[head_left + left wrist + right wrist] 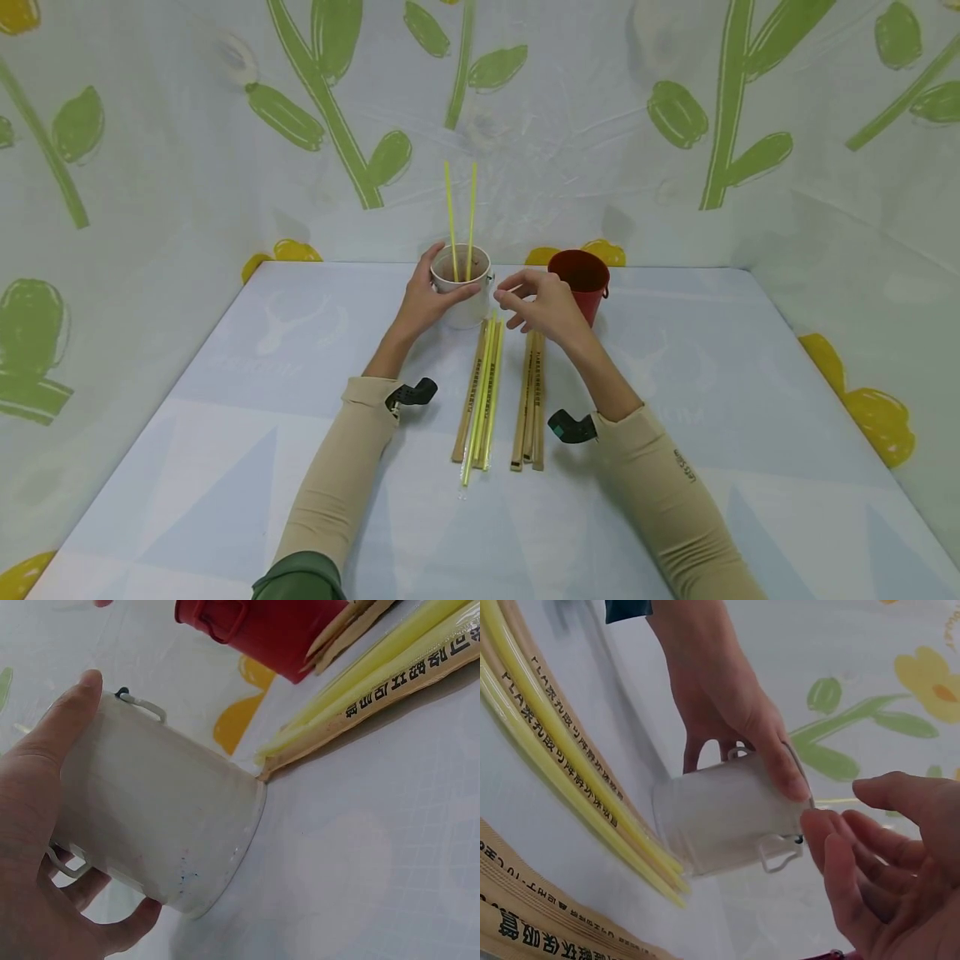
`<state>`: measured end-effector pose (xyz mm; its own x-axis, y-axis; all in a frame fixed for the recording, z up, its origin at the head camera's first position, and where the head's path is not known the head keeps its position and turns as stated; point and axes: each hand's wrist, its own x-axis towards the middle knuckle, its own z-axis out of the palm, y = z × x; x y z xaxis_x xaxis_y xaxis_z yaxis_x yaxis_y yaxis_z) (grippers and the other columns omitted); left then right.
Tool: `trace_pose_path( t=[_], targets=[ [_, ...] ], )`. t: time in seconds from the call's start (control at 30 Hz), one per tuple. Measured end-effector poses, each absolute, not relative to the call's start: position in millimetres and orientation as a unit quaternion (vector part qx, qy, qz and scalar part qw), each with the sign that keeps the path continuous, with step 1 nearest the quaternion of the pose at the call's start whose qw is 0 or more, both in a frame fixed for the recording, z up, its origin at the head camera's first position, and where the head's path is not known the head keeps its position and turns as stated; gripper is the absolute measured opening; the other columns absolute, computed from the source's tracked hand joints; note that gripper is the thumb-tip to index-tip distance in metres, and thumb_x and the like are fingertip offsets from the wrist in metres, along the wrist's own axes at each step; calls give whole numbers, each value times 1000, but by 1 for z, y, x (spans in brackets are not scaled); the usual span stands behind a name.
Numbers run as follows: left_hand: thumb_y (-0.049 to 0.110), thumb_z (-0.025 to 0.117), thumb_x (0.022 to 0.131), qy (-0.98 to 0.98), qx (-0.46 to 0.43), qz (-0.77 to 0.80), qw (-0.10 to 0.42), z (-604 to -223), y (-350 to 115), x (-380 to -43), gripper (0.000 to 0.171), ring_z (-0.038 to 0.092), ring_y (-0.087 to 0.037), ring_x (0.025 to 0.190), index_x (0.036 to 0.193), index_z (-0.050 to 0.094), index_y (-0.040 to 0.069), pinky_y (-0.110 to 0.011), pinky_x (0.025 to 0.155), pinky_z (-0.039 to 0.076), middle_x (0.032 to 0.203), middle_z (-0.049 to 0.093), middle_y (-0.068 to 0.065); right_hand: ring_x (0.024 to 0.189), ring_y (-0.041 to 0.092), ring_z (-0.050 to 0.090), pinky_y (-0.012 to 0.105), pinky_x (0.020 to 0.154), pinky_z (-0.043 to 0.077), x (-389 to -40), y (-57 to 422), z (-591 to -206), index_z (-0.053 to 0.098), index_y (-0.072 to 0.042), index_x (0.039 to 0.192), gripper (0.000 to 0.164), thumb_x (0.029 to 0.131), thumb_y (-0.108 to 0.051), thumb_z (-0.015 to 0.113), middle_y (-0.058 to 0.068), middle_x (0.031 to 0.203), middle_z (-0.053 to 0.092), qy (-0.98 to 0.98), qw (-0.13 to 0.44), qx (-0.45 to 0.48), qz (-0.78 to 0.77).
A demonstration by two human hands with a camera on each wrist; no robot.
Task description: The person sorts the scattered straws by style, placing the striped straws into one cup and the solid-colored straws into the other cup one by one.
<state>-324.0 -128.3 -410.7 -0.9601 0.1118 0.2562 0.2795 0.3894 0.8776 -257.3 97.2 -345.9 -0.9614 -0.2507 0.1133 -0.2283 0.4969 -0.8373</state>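
Observation:
My left hand (427, 300) grips a small white bucket (165, 802) round its side, thumb on the near side near the rim. Two thin yellow straws (472, 217) stand up out of the bucket, leaning slightly apart. Just right of the rim is my right hand (543, 304), its fingers loosely bent and nothing between them; the right wrist view shows thumb and fingertips apart. Below the bucket lie yellow straws (480, 408) in clear wrap, on top of brown paper-wrapped straws (467, 417) with printed lettering.
A red bucket (588, 292) stands at the back right, partly behind the right hand. A second bunch of paper-wrapped straws (528, 408) lies right of the first. The white table (262, 467) ends at a wall covering (555, 167) with green plant prints.

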Motion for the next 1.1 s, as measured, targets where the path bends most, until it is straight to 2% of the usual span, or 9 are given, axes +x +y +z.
trace_pose_path(
  t=[0.2, 0.37, 0.6, 0.83, 1.1],
  targets=[
    [46, 81, 77, -831, -118, -539, 77, -410, -128, -324, 99, 41, -28, 139, 154, 24, 24, -53, 110, 37, 152, 39, -11, 76, 27, 74, 35, 69, 60, -259, 96, -347, 65, -13, 120, 35, 94, -36, 66, 14, 109, 72, 885, 86, -108, -444],
    [46, 81, 77, -830, -119, -540, 75, -409, -128, -323, 99, 39, -28, 141, 154, 23, 24, -53, 110, 37, 153, 38, -10, 79, 29, 74, 40, 74, 60, -260, 94, -350, 64, -14, 123, 38, 93, -36, 67, 13, 107, 72, 898, 139, -91, -408],
    [44, 82, 77, -827, -118, -545, 73, -409, -128, -323, 99, 39, -29, 141, 154, 24, 24, -53, 110, 37, 153, 38, -11, 78, 25, 74, 30, 69, 59, -261, 90, -357, 60, -9, 130, 40, 94, -25, 66, 15, 109, 71, 902, 209, -65, -372],
    [44, 82, 77, -828, -115, -545, 73, -409, -127, -323, 98, 38, -28, 141, 154, 24, 26, -52, 111, 37, 154, 37, -10, 68, 19, 72, 26, 67, 58, -260, 86, -363, 56, -5, 136, 49, 93, -27, 67, 12, 97, 72, 918, 226, -42, -322],
    [43, 82, 78, -828, -116, -544, 73, -407, -127, -323, 98, 37, -30, 142, 154, 24, 22, -53, 111, 36, 155, 36, -11, 61, 17, 70, 23, 61, 56, -256, 80, -369, 53, -2, 137, 57, 90, -30, 71, 10, 86, 70, 934, 233, -28, -271]
  ],
)
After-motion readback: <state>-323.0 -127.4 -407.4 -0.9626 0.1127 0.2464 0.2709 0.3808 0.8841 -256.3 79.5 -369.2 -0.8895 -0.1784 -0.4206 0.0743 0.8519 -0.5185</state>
